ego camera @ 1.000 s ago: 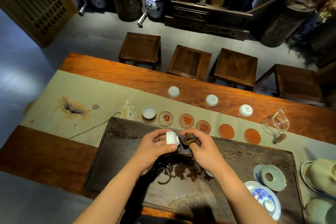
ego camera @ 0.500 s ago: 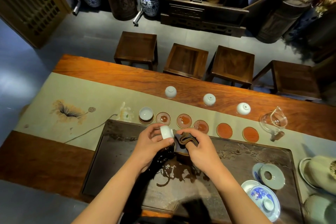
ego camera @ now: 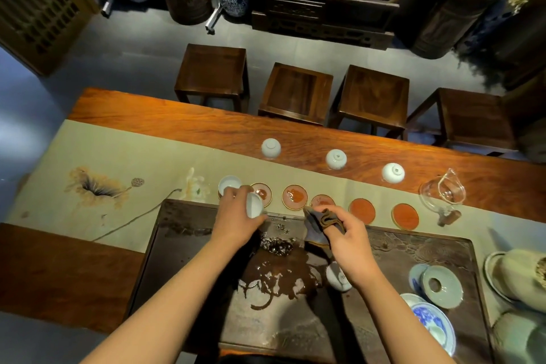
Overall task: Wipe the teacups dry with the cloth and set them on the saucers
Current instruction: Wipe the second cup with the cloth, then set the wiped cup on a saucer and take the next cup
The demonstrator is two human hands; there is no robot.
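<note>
Left hand (ego camera: 236,220) grips a white teacup (ego camera: 254,205), tilted with its mouth toward the camera, above the near edge of the second saucer (ego camera: 261,194). Cup interior looks empty. Right hand (ego camera: 348,241) pinches a dark folded cloth (ego camera: 320,223) over the tea tray (ego camera: 183,269). One upright teacup (ego camera: 229,183) sits on the leftmost saucer; contents not discernible. Four more saucers run to the right: third (ego camera: 294,197), fourth (ego camera: 322,201) partly behind the cloth, fifth (ego camera: 362,210), sixth (ego camera: 405,216). Three inverted cups (ego camera: 271,148) stand on the wooden worktop (ego camera: 177,118) beyond. Another cup (ego camera: 336,276) lies on the tray, mostly hidden under the right wrist. Tray centre holds a wet brown puddle (ego camera: 277,278). Glass pitcher (ego camera: 443,193) at right looks empty.
</note>
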